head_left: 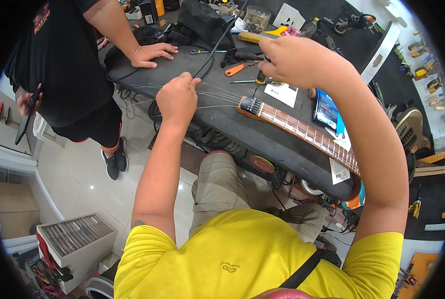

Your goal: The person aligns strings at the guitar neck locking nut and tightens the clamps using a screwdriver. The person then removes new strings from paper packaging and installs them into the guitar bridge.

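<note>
A guitar neck [302, 132] with a wooden fretboard lies across the dark workbench, its black headpiece [251, 105] at the left end. Several thin metal guitar strings [217, 96] run leftward from that headpiece. My left hand [177, 101] is closed in a fist around a guitar string, left of the neck; how many strands are inside the fist is hidden. Above the headpiece, my right hand [292, 60] grips a yellow-and-black screwdriver [260, 78], held nearly upright. Its shaft points down onto the headpiece.
A co-worker's hand [152, 54] rests on the bench [182, 62] at the left; their other hand holds a dark flat object [29, 115]. Around the neck lie an orange-handled tool [235, 70], a white paper [281, 93] and a blue package [327, 109]. A black cable [217, 45] crosses the bench.
</note>
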Demonstrator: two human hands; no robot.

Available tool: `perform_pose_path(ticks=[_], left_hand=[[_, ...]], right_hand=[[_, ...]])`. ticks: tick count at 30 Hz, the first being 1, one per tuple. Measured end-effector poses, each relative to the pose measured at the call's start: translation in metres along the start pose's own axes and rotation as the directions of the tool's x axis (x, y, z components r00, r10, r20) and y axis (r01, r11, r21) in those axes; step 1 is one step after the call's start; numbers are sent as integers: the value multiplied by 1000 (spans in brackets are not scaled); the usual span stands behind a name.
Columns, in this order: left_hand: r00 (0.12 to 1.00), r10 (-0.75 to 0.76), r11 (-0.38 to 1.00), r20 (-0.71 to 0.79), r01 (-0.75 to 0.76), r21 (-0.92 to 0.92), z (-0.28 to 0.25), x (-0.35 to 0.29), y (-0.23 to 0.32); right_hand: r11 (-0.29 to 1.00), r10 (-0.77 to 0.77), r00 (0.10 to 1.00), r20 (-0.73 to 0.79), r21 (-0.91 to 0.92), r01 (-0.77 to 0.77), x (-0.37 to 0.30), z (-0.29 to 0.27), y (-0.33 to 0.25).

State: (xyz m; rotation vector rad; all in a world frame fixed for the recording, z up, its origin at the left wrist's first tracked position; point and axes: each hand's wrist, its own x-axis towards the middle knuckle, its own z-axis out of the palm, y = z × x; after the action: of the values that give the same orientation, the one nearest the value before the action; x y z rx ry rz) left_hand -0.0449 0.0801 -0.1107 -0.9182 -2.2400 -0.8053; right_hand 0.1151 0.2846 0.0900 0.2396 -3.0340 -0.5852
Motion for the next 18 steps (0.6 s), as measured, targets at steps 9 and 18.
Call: perform_pose_path(ticks=[9,18], left_hand=[[1000,3,1000,-21,-3,-8,-3,1,-5],[1000,4,1000,-22,-4,2,-5,2,-8]], right_hand=[[994,58,993,100,90,-67,1,-7,-2],[984,25,994,-108,176,-5,2,9,4]])
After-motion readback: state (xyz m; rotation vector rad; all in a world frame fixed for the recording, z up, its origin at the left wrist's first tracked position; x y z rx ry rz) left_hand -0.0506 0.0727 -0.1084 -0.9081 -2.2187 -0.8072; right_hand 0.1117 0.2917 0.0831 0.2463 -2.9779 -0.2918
